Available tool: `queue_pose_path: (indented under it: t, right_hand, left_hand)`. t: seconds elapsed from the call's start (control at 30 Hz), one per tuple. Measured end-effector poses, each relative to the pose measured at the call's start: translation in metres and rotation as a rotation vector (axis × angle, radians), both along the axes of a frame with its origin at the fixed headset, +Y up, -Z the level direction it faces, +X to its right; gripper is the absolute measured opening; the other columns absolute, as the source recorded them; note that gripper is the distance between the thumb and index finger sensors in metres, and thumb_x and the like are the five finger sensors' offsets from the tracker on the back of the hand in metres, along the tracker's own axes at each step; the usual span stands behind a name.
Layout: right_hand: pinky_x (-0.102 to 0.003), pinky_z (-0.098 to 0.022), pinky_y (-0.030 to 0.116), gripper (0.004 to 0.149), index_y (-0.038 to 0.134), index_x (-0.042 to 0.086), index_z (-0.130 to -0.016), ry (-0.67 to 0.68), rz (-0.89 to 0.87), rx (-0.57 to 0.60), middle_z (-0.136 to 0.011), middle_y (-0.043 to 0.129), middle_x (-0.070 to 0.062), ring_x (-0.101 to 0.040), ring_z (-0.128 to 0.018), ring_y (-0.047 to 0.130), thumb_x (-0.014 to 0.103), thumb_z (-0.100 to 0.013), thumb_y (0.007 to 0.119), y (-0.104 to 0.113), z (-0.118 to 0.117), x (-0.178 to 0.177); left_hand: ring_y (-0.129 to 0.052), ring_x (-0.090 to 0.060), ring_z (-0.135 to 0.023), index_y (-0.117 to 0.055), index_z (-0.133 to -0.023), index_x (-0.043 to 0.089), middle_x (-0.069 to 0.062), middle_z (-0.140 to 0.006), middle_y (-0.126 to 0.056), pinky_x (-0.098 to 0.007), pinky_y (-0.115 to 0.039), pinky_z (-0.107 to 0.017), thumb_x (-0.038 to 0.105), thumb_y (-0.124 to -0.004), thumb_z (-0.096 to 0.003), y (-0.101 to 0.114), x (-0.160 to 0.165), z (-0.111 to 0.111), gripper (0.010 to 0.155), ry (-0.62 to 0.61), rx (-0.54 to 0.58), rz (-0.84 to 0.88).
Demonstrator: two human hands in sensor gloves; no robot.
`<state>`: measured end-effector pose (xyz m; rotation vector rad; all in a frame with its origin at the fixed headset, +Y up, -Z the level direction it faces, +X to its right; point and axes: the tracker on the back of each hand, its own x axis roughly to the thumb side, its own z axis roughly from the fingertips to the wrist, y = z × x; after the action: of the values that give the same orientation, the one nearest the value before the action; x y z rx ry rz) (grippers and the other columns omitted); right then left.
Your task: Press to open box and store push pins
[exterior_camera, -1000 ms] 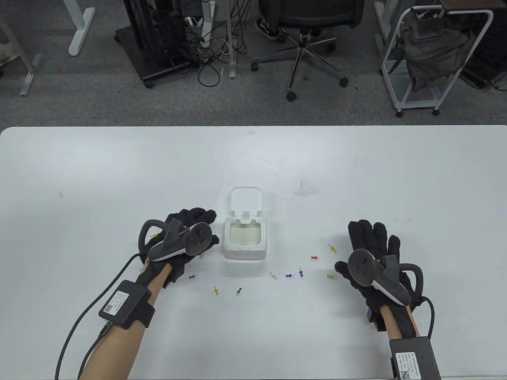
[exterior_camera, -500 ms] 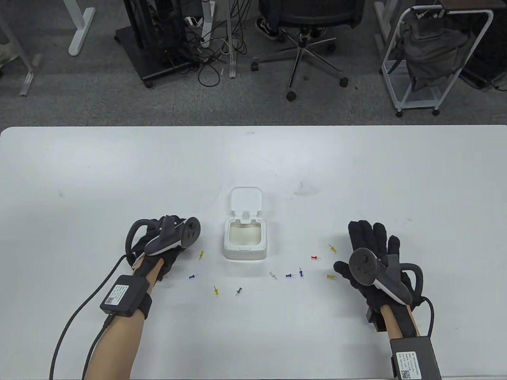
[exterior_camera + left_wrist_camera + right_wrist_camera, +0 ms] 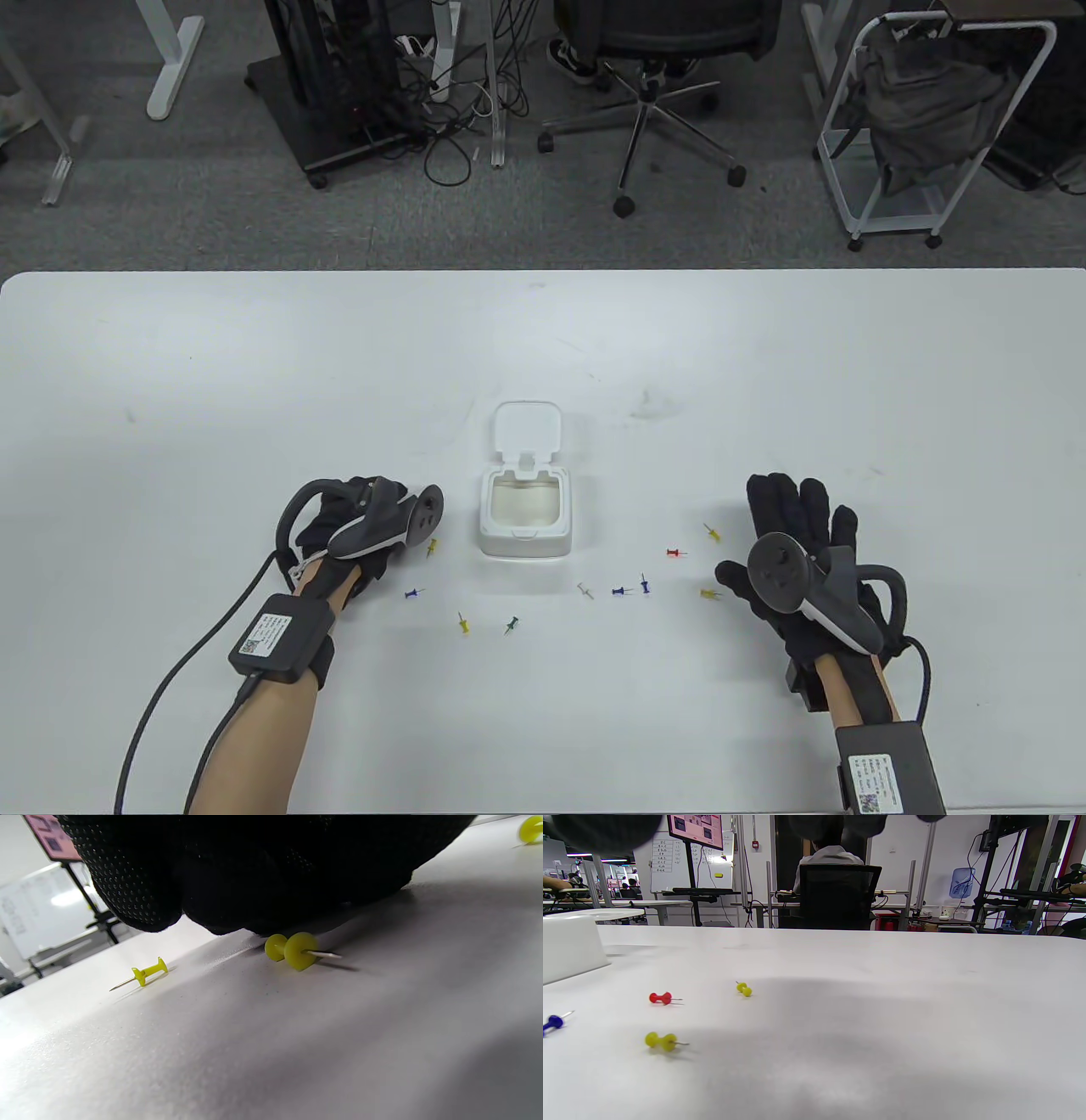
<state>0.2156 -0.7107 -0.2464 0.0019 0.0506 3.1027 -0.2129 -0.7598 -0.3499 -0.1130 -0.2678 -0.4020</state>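
The white box [image 3: 523,518] stands mid-table with its lid [image 3: 528,429] flipped open toward the back; its well looks empty. Several push pins lie loose in front of it, among them a yellow pin [image 3: 432,546], a blue pin [image 3: 413,592] and a red pin [image 3: 674,553]. My left hand [image 3: 356,518] is left of the box, fingers curled down toward the table. In the left wrist view its fingertips [image 3: 220,899] hang just above a yellow pin [image 3: 292,950] that lies on the table. My right hand [image 3: 797,526] rests flat and empty, right of the pins.
The white table [image 3: 254,365] stretches wide behind the box. More pins lie near my right hand: two yellow ones [image 3: 712,532] [image 3: 709,593], also in the right wrist view [image 3: 744,989] [image 3: 661,1041]. An office chair [image 3: 653,76] stands on the floor beyond.
My left hand drew back from the box's left side and curled its fingers down over a yellow pin. The right hand, the box and the pins have not moved.
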Motion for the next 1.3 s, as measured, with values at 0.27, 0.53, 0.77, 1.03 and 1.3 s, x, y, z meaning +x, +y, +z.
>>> queue_pose_path:
  t: [0.27, 0.53, 0.77, 1.03, 1.3]
  right_hand:
    - [-0.067, -0.078, 0.031, 0.092, 0.012, 0.025, -0.106, 0.0, -0.001, 0.001, -0.125, 0.026, -0.008, -0.044, -0.113, 0.029, 0.064, -0.04, 0.062, 0.0, 0.0, 0.0]
    - [-0.067, -0.078, 0.031, 0.091, 0.011, 0.025, -0.106, -0.006, -0.009, 0.004, -0.125, 0.026, -0.008, -0.043, -0.113, 0.029, 0.063, -0.04, 0.062, 0.0, 0.0, 0.001]
    - [-0.067, -0.078, 0.031, 0.091, 0.011, 0.025, -0.106, -0.01, -0.007, 0.0, -0.125, 0.026, -0.008, -0.043, -0.113, 0.029, 0.063, -0.04, 0.062, 0.0, 0.0, 0.002]
    - [-0.067, -0.078, 0.031, 0.092, 0.011, 0.025, -0.106, -0.011, -0.005, 0.003, -0.125, 0.026, -0.008, -0.044, -0.113, 0.03, 0.063, -0.04, 0.062, 0.0, 0.0, 0.002]
    - [-0.067, -0.078, 0.031, 0.092, 0.011, 0.024, -0.106, -0.005, -0.009, 0.007, -0.125, 0.026, -0.008, -0.043, -0.113, 0.03, 0.063, -0.04, 0.062, 0.0, 0.0, 0.003]
  left_hand:
    - [-0.101, -0.013, -0.054, -0.084, -0.085, 0.029, 0.008, -0.078, -0.097, -0.046, -0.087, -0.064, 0.046, -0.076, -0.0483, 0.021, 0.0, -0.001, 0.041, 0.019, 0.005, 0.084]
    - [-0.101, -0.014, -0.056, -0.082, -0.086, 0.029, 0.008, -0.08, -0.095, -0.048, -0.086, -0.066, 0.046, -0.076, -0.0488, 0.059, 0.026, -0.006, 0.042, -0.022, 0.033, 0.149]
    - [-0.1, -0.015, -0.058, -0.082, -0.087, 0.029, 0.008, -0.082, -0.094, -0.048, -0.085, -0.067, 0.046, -0.076, -0.0491, 0.074, 0.07, -0.008, 0.042, -0.089, 0.031, 0.18]
    - [-0.1, -0.014, -0.059, -0.082, -0.087, 0.03, 0.008, -0.082, -0.094, -0.048, -0.084, -0.069, 0.046, -0.077, -0.049, 0.07, 0.119, -0.004, 0.041, -0.162, 0.001, 0.19]
    - [-0.101, -0.015, -0.064, -0.082, -0.093, 0.03, 0.007, -0.089, -0.093, -0.047, -0.084, -0.07, 0.051, -0.08, -0.0466, 0.064, 0.128, -0.003, 0.051, -0.181, -0.008, 0.162]
